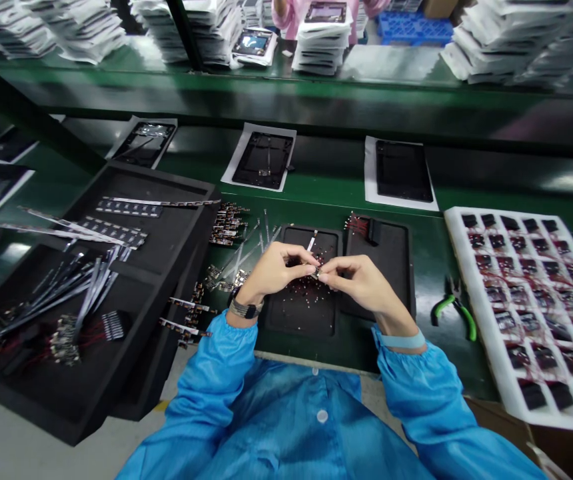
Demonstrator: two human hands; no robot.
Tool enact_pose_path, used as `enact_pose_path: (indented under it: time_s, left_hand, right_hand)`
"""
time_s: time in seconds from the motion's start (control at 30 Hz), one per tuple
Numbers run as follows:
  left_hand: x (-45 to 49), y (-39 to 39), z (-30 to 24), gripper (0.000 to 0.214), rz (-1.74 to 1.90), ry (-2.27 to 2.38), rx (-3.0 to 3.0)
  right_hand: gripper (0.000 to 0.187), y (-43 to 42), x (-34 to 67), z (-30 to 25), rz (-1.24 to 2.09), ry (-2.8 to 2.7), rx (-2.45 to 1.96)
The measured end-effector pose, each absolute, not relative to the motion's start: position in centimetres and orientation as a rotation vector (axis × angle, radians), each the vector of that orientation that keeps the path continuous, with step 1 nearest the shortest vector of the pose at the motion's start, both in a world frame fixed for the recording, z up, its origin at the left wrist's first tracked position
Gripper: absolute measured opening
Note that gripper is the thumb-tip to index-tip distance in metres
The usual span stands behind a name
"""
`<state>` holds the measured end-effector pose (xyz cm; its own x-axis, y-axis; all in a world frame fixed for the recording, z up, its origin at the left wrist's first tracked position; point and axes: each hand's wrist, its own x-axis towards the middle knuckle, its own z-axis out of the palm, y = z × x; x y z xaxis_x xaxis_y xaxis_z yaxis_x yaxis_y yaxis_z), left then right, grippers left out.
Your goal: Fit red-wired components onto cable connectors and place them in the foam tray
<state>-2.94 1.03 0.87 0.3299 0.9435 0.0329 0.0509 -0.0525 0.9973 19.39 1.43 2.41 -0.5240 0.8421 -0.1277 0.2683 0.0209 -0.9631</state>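
Over a shallow black tray [301, 325], my left hand [279, 270] and my right hand [361, 283] meet fingertip to fingertip. Both pinch a small circuit board [316, 273], mostly covered by the fingers. A pale flex strip [312, 240] sticks up just beyond the left fingers. Many tiny loose bits [310, 293] lie scattered on the tray under the hands. Left of my left wrist are several flex cables with small boards [240, 279]. Past my right hand, a black part with red wires [373, 232] rests on a second black tray [391, 260].
Green-handled pliers [454, 310] lie to the right, beside a white foam tray [466, 267] of wired black parts. Large black bins [131, 283] holding flex cables stand left. Tablet housings [404, 170] lie on the ledge ahead. Behind the shelf stands a person in pink [286, 20].
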Motion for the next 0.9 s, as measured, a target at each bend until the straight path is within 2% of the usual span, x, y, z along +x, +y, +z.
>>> enact_pose_path:
  time_s: [0.2,0.33,0.43,0.63,0.77,0.9]
  left_hand:
    - [-2.9,0.8,1.2,0.014,1.011,0.995,1.453]
    - [-2.3,0.3,2.8,0.01,1.271,1.128,1.434]
    - [-1.3,0.2,5.1,0.009,1.461,1.213,1.417]
    - [4.2,4.8,10.4,0.021,1.412,1.224,1.604]
    - [11.2,12.3,11.3,0.016,1.29,1.101,1.594]
    - [18.5,19.0,10.2,0.014,1.178,1.177,1.318]
  right_hand:
    - [0.027,1.7,19.8,3.4,1.391,-1.922,-1.087]
    - [0.026,3.3,23.6,3.4,0.939,-1.89,-1.216]
    - [0.029,5.2,27.4,1.4,0.549,-1.695,-1.465]
    - [0.042,7.4,29.1,-3.3,0.407,-1.868,-1.673]
    - [0.024,7.5,28.2,-3.7,0.331,-1.95,-1.739]
    - [0.01,7.2,28.8,-3.7,0.326,-2.027,-1.661]
